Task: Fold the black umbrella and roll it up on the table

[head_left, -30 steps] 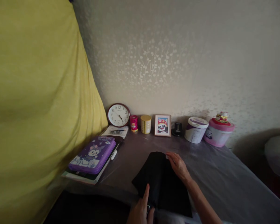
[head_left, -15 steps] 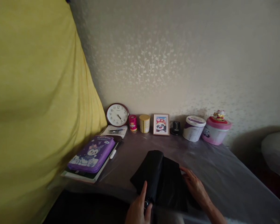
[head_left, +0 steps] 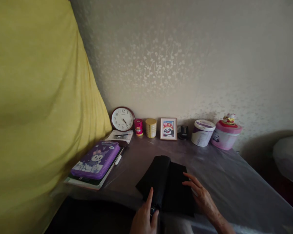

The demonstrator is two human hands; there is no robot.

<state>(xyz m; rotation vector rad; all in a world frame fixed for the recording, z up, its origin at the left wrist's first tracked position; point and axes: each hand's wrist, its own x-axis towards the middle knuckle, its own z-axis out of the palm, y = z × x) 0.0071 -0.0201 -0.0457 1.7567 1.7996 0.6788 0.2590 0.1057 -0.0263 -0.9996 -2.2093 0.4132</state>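
Note:
A black folding umbrella (head_left: 158, 177) lies collapsed on the table near its front edge, its cloth loose and spread to both sides. My left hand (head_left: 146, 214) is closed around its handle end, the index finger stretched along the cloth and the thumb beside a round, shiny part. On the right-hand flap of cloth (head_left: 178, 188) rest the fingertips of my right hand (head_left: 201, 196), whose fingers are outstretched and apart. Part of the handle is hidden by my left hand.
A purple pencil case (head_left: 96, 161) lies on books at the left, beside the yellow curtain (head_left: 51, 97). Along the wall stand a clock (head_left: 122, 119), a pink can (head_left: 138, 127), a yellow tin (head_left: 151, 128), a picture frame (head_left: 168, 129), a black device (head_left: 184, 132) and two tubs (head_left: 202, 134).
My right hand has shifted slightly left, from the flap's right edge onto the cloth, and its fingers have spread. My left hand keeps its grip on the umbrella.

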